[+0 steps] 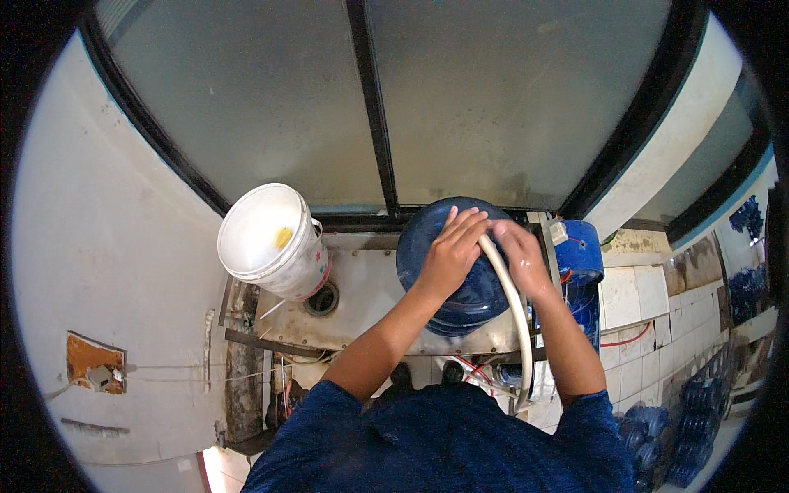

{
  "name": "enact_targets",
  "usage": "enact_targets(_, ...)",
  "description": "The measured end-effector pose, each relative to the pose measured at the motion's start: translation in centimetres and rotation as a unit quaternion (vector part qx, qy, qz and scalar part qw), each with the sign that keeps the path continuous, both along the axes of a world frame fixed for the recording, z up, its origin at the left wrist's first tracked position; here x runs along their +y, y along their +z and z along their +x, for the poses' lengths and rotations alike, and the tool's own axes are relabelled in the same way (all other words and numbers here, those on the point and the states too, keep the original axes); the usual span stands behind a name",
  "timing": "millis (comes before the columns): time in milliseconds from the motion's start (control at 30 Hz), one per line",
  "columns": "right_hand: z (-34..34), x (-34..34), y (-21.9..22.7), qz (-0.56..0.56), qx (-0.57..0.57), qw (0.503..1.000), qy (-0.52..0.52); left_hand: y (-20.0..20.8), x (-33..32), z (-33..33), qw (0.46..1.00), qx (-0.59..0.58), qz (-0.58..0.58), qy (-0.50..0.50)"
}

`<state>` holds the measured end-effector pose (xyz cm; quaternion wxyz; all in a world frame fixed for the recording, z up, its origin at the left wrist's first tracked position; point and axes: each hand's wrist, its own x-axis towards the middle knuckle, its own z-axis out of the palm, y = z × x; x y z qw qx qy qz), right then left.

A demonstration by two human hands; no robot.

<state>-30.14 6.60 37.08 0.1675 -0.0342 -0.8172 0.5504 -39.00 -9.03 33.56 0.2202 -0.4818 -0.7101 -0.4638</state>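
Observation:
A large dark-blue water jug (472, 292) stands on the metal-topped bench in front of me, its rounded surface facing up. My left hand (454, 249) lies across the top of the jug, fingers stretched out and close together. Close by on the right, my right hand (519, 253) looks wet and a little blurred. Its fingers bend round the upper end of a cream-coloured hose (519, 316), which meets the fingertips of both hands. From there the hose arcs down the jug's right side toward my body. Its very tip is hidden by my fingers.
Left of the jug, a white bucket (261, 234) with something yellow inside leans beside a round hole (320, 299) in the bench top (362, 287). A blue container (579, 253) stands at right. Glass panels (509, 99) rise behind. Several blue jugs (694, 419) lie lower right.

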Motion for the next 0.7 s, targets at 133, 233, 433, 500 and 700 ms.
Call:
enact_targets(133, 0.3, -1.8, 0.2, 0.078, -0.116, 0.990, 0.004, -0.8, 0.0, -0.3, 0.977, -0.146, -0.104, 0.114)
enact_targets(233, -0.2, -0.7, -2.4, 0.106, 0.064, 0.992, 0.027, -0.7, 0.7, -0.9, 0.884, -0.143, -0.367, 0.252)
enact_targets(433, 0.7, 0.0, 0.6, -0.051, -0.134, 0.972, 0.185, -1.5, -6.4, -4.5, 0.949, -0.072, -0.305, 0.022)
enact_targets(500, 0.9, -0.8, -0.2, -0.049, -0.106, 0.967, 0.224, -2.4, -7.8, -4.6, 0.969, -0.165, -0.183, -0.021)
enact_targets(700, 1.0, -3.5, 1.2, 0.134, -0.146, 0.968, 0.154, -10.7, -7.7, 2.1, 0.893, -0.331, 0.304, -0.021)
